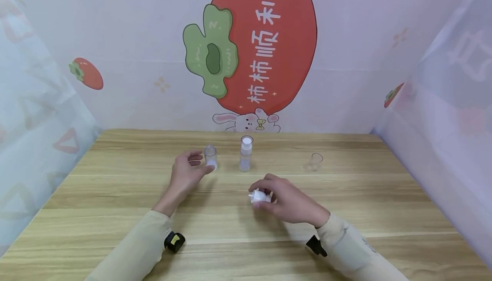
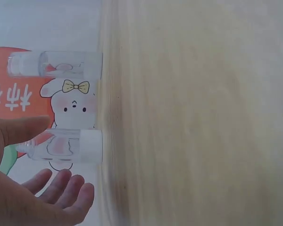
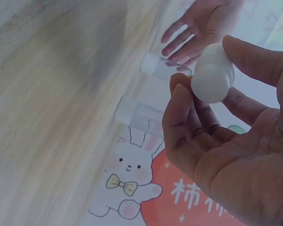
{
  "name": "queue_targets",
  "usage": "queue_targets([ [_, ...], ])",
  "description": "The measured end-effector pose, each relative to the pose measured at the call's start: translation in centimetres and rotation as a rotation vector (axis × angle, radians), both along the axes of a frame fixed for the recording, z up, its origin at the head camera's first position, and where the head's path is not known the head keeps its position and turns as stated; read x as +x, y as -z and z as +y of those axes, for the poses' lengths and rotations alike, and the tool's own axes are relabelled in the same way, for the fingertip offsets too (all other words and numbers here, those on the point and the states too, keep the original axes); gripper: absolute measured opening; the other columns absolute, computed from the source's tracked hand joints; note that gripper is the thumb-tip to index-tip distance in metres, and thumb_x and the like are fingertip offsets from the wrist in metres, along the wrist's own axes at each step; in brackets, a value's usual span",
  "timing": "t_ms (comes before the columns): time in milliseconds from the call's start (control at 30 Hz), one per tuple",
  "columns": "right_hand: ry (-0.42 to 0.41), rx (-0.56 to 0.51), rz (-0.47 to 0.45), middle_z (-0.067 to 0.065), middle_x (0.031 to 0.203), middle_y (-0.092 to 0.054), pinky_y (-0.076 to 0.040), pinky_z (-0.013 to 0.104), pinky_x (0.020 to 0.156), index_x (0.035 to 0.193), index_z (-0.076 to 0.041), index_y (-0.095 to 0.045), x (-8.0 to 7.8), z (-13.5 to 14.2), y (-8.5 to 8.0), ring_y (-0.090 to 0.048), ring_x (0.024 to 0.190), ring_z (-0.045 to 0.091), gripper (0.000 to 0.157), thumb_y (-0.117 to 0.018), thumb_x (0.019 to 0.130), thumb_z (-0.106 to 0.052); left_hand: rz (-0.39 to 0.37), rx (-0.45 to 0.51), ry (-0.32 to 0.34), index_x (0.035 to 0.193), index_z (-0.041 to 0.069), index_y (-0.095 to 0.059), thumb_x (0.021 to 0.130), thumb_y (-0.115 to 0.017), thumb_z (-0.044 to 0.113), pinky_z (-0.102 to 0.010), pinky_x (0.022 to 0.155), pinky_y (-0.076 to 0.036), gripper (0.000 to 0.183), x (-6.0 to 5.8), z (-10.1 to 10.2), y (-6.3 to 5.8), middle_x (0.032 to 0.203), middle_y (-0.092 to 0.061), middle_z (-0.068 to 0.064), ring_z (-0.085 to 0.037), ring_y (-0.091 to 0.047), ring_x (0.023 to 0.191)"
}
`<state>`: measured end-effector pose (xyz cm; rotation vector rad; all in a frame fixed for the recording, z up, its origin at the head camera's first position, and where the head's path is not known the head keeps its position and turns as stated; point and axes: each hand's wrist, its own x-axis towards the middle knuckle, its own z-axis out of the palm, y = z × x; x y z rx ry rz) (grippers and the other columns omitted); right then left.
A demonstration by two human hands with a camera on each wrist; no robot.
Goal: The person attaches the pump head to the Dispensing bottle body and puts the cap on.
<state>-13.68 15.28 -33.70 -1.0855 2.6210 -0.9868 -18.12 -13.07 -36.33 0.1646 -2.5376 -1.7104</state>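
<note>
My left hand (image 1: 188, 174) is beside a small clear bottle (image 1: 211, 157) with a white base, which stands upright on the table. In the left wrist view, thumb and fingers are spread on either side of this bottle (image 2: 66, 145), with gaps between them and it. My right hand (image 1: 286, 197) pinches a white pump top (image 1: 260, 196) between thumb and fingers, above the table. It lies sideways in the head view, its thin tip toward the left. From the right wrist, one round white end of the pump top (image 3: 212, 77) shows.
A second clear bottle (image 1: 245, 155), with a white pump and clear cap on, stands upright between the hands, farther back. Toward the right is a loose clear cap (image 1: 316, 161). Printed cloth (image 1: 146, 59) walls the wooden table (image 1: 215, 247) at the back and sides.
</note>
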Motion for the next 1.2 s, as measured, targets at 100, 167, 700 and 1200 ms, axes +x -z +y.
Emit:
queue_targets([
  [100, 0.011, -0.019, -0.030, -0.003, 0.101, -0.058, -0.054, 0.028, 0.076, 0.121, -0.009, -0.070, 0.0, 0.3, -0.1, -0.057, 0.088, 0.011, 0.029, -0.075, 0.092, -0.011, -0.002, 0.034, 0.026, 0.138, -0.006, -0.052, 0.086, -0.079, 0.007, -0.048, 0.105, -0.046, 0.060, -0.7, 0.1, 0.3, 0.137, -0.056, -0.025, -0.041, -0.052, 0.129],
  [167, 0.017, -0.028, -0.044, -0.003, 0.101, -0.058, -0.053, 0.028, 0.076, 0.121, -0.011, -0.070, 0.1, 0.5, -0.1, -0.057, 0.088, 0.011, 0.030, -0.076, 0.092, -0.012, -0.007, 0.049, 0.037, 0.139, -0.007, -0.051, 0.087, -0.078, 0.005, -0.048, 0.106, -0.045, 0.060, -1.0, 0.2, 0.4, 0.138, -0.056, -0.026, -0.041, -0.052, 0.129],
  [700, 0.094, -0.236, -0.036, -0.002, 0.102, -0.063, -0.053, 0.029, 0.074, 0.116, -0.012, -0.063, -0.2, 2.2, -1.4, -0.059, 0.085, 0.018, 0.031, -0.078, 0.089, -0.005, -0.020, 0.019, 0.063, 0.134, -0.009, -0.056, 0.090, -0.073, -0.001, -0.046, 0.100, -0.050, 0.048, -2.2, 0.3, 0.3, 0.129, -0.061, -0.029, -0.042, -0.060, 0.119],
  [1200, 0.172, -0.287, -0.086, 0.002, 0.101, -0.065, -0.054, 0.031, 0.073, 0.121, -0.009, -0.068, -1.3, 2.8, -2.6, -0.060, 0.087, 0.025, 0.030, -0.074, 0.092, -0.004, 0.134, -0.049, 0.248, 0.132, -0.007, -0.058, 0.095, -0.069, 0.004, -0.037, 0.084, -0.050, 0.040, 0.7, 2.5, -2.3, 0.116, -0.061, -0.020, -0.035, -0.055, 0.109],
])
